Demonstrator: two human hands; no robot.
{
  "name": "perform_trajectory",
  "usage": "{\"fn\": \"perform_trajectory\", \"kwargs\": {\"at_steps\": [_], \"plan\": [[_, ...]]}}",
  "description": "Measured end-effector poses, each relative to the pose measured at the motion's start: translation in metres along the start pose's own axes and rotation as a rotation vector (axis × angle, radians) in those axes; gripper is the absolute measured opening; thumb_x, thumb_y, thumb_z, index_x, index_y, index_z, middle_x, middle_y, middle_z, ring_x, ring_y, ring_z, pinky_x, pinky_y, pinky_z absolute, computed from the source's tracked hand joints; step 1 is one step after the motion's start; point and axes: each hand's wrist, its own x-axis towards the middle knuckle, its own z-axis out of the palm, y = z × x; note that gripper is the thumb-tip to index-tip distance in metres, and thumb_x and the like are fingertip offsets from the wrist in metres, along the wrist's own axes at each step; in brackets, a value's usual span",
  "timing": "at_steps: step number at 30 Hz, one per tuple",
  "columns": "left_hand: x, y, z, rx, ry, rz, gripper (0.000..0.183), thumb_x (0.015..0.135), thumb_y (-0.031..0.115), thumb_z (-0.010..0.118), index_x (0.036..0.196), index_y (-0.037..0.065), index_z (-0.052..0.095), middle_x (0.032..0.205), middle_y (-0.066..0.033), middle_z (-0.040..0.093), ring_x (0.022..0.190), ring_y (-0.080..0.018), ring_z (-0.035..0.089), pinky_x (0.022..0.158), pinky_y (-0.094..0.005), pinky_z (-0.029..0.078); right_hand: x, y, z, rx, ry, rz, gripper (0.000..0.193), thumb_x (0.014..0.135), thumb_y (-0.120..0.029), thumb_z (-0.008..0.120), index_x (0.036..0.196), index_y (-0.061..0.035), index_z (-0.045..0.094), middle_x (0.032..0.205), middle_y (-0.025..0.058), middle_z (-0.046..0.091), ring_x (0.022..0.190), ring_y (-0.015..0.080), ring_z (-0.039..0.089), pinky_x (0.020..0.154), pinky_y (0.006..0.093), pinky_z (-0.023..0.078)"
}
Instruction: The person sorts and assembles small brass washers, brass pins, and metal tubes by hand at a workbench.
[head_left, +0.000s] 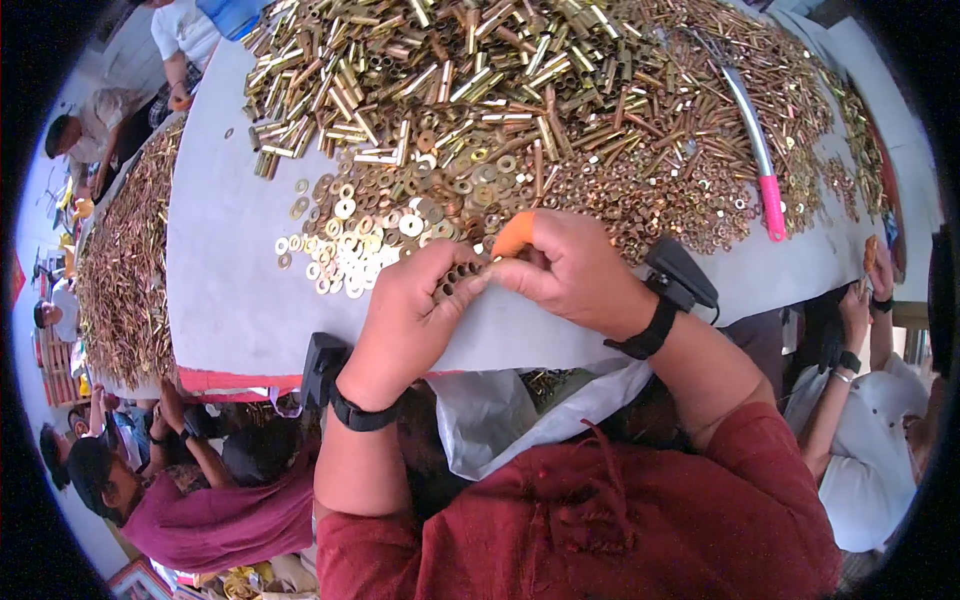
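My left hand (400, 315) is closed around several short brass-coloured metal tubes (458, 276), their open ends showing between thumb and fingers. Close against it, my right hand (575, 268) pinches thumb and forefinger together at the ends of those tubes. An orange cover (514, 232) wraps one of its fingers. Whatever small piece sits in that pinch is mostly hidden. Just beyond my hands lie loose flat washers (345, 208) on the left and a spread of small copper-coloured nuts (660, 195) on the right.
A large heap of metal tubes (430, 70) covers the far part of the white-covered table (230, 290). A curved metal tool with a pink handle (772, 205) lies at right. A white bag (480, 425) hangs below the near edge. Other people sit on both sides.
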Motion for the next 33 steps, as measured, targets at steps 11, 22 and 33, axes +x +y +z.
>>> {"fn": "perform_trajectory", "kwargs": {"at_steps": [11,22,33], "plan": [[-0.011,-0.002,0.001,0.026,0.058,-0.165,0.011,0.088,0.006,0.065,0.094,-0.001,0.06,0.08,-0.0088,0.061,0.075,-0.0175,0.057,0.07,-0.0291,0.047,0.0,0.004,0.011,0.248,-0.002,0.067,0.028,0.078,-0.03,0.072,0.087,-0.0048,0.063,0.081,0.0139,0.064,0.076,0.0328,0.064,0.065,0.0432,0.049],[0.0,0.006,0.011,0.018,0.07,-0.034,0.006,0.091,0.003,0.062,0.093,0.0,0.058,0.078,-0.0012,0.056,0.071,-0.0092,0.049,0.064,-0.0241,0.042,-0.006,0.0,0.002,0.41,0.02,0.097,0.025,0.08,-0.02,0.07,0.097,-0.0043,0.059,0.081,0.0123,0.063,0.075,0.0301,0.064,0.067,0.0416,0.049],[-0.005,0.008,0.011,0.126,0.043,-0.077,0.014,0.085,0.003,0.065,0.097,0.0,0.061,0.08,-0.0107,0.064,0.072,-0.0195,0.059,0.068,-0.0308,0.048,-0.014,0.008,0.015,0.287,0.055,0.006,0.017,0.087,-0.015,0.063,0.1,-0.0052,0.059,0.091,0.013,0.066,0.088,0.0317,0.064,0.078,0.0406,0.05]]}}
